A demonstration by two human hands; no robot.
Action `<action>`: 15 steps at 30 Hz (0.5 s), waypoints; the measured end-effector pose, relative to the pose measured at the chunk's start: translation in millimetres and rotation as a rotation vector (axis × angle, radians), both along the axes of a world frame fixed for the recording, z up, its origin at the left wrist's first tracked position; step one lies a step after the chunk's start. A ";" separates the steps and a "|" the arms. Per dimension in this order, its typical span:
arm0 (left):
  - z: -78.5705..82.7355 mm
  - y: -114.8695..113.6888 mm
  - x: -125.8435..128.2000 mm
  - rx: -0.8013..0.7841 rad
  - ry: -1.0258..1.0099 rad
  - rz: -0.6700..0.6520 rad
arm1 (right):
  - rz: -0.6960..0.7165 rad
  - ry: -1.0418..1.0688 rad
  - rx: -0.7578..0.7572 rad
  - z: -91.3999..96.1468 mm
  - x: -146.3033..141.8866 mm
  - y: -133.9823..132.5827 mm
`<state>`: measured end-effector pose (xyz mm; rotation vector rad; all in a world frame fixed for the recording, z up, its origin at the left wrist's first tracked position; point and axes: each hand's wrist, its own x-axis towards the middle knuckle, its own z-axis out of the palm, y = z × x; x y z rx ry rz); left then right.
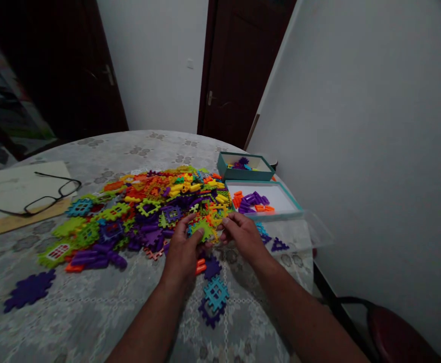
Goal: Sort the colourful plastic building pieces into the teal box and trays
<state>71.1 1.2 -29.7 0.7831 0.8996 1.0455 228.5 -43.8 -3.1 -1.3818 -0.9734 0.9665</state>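
"What textures reach you through the head view?"

"I see a patterned cloth (144, 317) under a heap of pieces (155, 189) that look like plastic: notched plates, window-like lattices and smooth, rounded tubes."

"And the piece in hand?"

"The green piece (206, 230) is flat, bright and toothed along its edge. I have it just above the cloth, at the heap's near right side. My left hand (182, 245) pinches it, thumb on top, hiding part of it."

"Your right hand?"

"My right hand (246, 236) has its thumb and fingers drawn together beside a yellow lattice piece (220, 216). I cannot tell whether they grip it."

"Anything in the way?"

"The heap crowds up just beyond my fingers. A turquoise lattice piece (217, 292) lies between my forearms, overlapping a purple one. To the right, a shallow box (286, 202) with a teal rim holds orange and purple tubes; a deeper box (245, 174) stands behind it. Eyeglasses (45, 200) lie far left."
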 end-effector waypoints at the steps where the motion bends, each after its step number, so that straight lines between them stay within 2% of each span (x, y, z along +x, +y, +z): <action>1: -0.3 0.1 0.1 0.005 0.004 0.029 | -0.002 -0.001 -0.002 0.3 3.8 -0.9; 4: -2.8 -0.2 0.2 0.011 0.036 0.069 | -0.009 -0.011 -0.032 2.7 15.7 -2.9; 10: -6.5 -1.0 0.0 -0.033 0.070 0.051 | -0.010 -0.046 -0.037 10.7 35.6 -3.4; 15: -7.6 -0.4 -1.6 -0.067 0.098 0.047 | 0.019 -0.220 -0.125 21.8 61.5 19.9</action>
